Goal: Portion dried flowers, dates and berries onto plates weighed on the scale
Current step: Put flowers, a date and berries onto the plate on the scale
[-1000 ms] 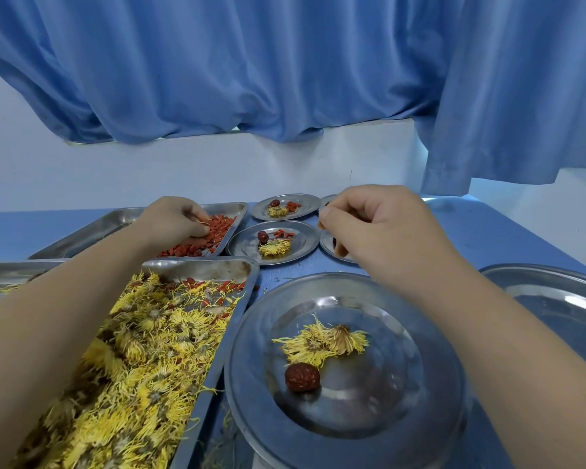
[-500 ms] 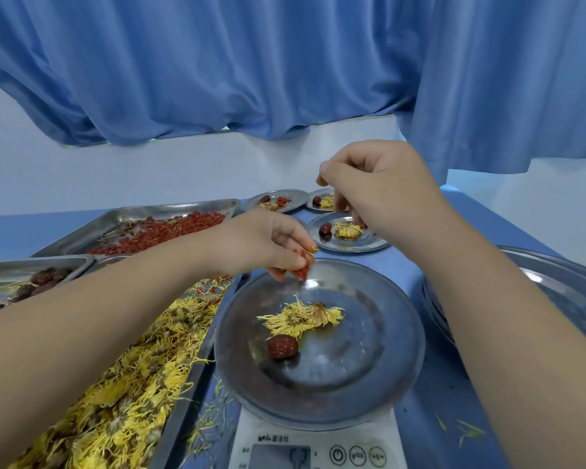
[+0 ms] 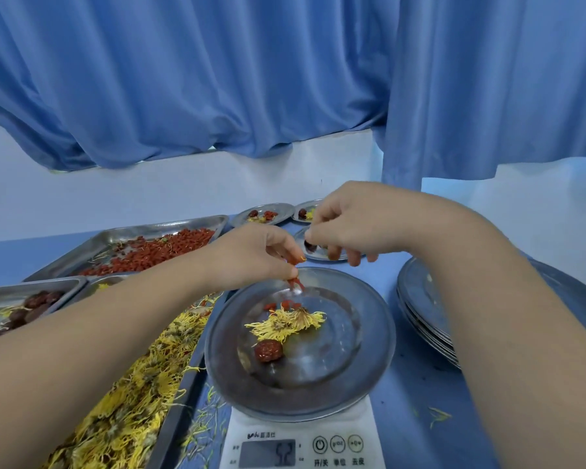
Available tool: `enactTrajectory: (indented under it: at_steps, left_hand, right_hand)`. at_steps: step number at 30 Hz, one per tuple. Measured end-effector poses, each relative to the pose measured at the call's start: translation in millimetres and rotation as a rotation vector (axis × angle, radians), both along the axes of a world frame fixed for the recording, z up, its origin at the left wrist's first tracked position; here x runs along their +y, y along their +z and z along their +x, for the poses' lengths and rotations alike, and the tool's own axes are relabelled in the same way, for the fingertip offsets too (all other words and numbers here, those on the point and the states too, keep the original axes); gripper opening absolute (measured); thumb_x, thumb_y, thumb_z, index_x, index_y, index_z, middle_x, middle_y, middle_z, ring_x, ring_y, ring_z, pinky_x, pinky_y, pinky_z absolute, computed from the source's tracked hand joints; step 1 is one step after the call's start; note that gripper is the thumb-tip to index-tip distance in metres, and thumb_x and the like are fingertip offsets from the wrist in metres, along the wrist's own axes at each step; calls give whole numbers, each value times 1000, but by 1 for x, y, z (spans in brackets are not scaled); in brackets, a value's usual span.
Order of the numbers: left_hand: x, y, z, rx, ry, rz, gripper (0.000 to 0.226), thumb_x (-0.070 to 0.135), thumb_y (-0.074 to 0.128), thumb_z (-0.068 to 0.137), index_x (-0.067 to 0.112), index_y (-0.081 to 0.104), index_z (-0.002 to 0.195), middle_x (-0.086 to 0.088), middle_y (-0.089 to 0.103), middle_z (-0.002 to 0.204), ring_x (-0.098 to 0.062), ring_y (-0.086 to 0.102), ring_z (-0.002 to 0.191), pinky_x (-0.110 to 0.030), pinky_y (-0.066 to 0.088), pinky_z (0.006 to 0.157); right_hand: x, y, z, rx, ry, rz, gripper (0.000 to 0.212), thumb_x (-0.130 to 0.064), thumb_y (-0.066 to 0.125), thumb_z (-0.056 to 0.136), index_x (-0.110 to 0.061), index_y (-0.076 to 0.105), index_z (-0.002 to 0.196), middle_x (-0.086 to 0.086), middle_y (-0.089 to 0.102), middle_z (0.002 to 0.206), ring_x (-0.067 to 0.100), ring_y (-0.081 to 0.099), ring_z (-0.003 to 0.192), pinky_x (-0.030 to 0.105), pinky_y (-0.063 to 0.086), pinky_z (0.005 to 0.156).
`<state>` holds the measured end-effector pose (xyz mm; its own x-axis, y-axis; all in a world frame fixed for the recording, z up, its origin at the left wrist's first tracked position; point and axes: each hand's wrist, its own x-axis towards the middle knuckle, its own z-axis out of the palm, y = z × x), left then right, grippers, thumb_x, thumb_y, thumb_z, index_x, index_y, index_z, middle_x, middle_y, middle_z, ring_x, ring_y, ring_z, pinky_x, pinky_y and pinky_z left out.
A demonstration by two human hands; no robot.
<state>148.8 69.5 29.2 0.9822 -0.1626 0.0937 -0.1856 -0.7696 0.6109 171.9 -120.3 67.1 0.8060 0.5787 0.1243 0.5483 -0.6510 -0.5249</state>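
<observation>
A steel plate (image 3: 369, 336) sits on a white digital scale (image 3: 301, 441). On it lie a yellow dried flower (image 3: 285, 321), a dark red date (image 3: 268, 350) and a few red berries (image 3: 283, 305). My left hand (image 3: 251, 257) hovers over the plate's far edge, fingertips pinched on more red berries, some dropping. My right hand (image 3: 356, 221) is raised just behind, fingers loosely curled; I cannot see anything in it.
Trays at left hold yellow flowers (image 3: 126, 394), red berries (image 3: 156, 252) and dates (image 3: 21, 313). Filled small plates (image 3: 263, 214) stand at the back. A stack of empty plates (image 3: 420, 313) rests at right. Blue curtains hang behind.
My left hand went from the berry tray to above the weighed plate, and berries now lie beside the flower. My right hand lifted. The view dropped, showing the scale.
</observation>
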Motion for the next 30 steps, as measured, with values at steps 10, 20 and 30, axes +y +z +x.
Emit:
enactTrajectory:
  at_steps: [10,20,30]
  left_hand:
    - [3,-10,-3,-93,57,-45,14,16,68,88,26,68,98,5,75,79,-6,69,74,-10,50,70]
    - [6,-24,-18,-123,178,-130,17,17,71,85,26,67,99,6,72,82,-4,67,77,-17,45,72]
    - [-3,-16,-28,-15,246,-413,15,16,61,92,21,66,106,2,77,92,-14,73,86,-29,53,77]
  right_hand:
    - [-14,22,-26,-22,-21,-87,19,-41,58,87,-24,66,84,-5,69,73,0,57,41,10,34,34]
    - [-15,27,-60,-412,-95,61,24,-39,55,87,-22,69,77,-5,65,69,9,59,66,24,45,56]
    - [-53,-52,-91,-571,-79,52,30,-39,46,89,-18,57,71,-3,53,56,18,52,61,31,42,53]
